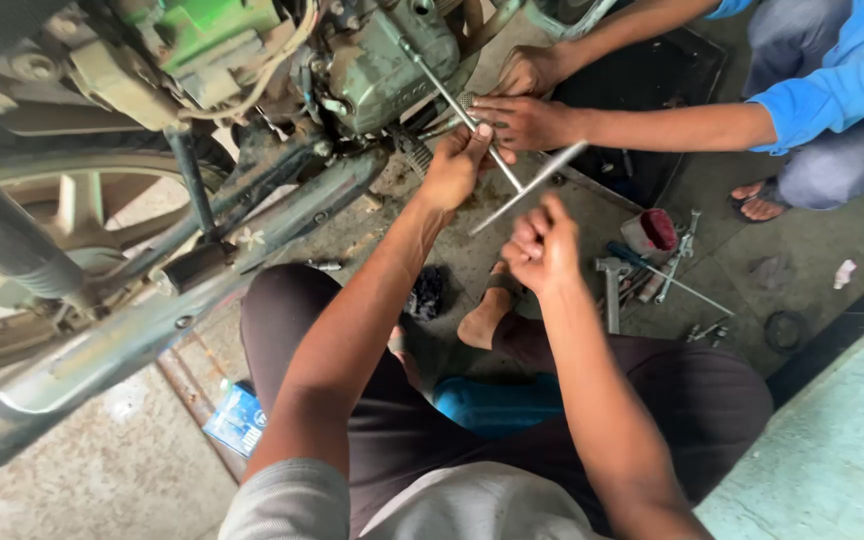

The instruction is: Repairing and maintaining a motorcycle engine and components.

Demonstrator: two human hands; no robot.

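L hand [455,165] clenched on long steel T-handle wrench [472,125] set in grimy grey motorcycle engine [397,60]; R hand [542,245] grips its crossbar end; loosening step, prob.; next needs steady turn.

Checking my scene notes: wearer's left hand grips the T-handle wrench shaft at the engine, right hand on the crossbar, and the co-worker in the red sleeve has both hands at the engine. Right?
Nearly. The head view shows the co-worker's sleeve is blue, not red. The rest holds: left hand grips the T-handle wrench shaft at the engine, right hand on the crossbar.
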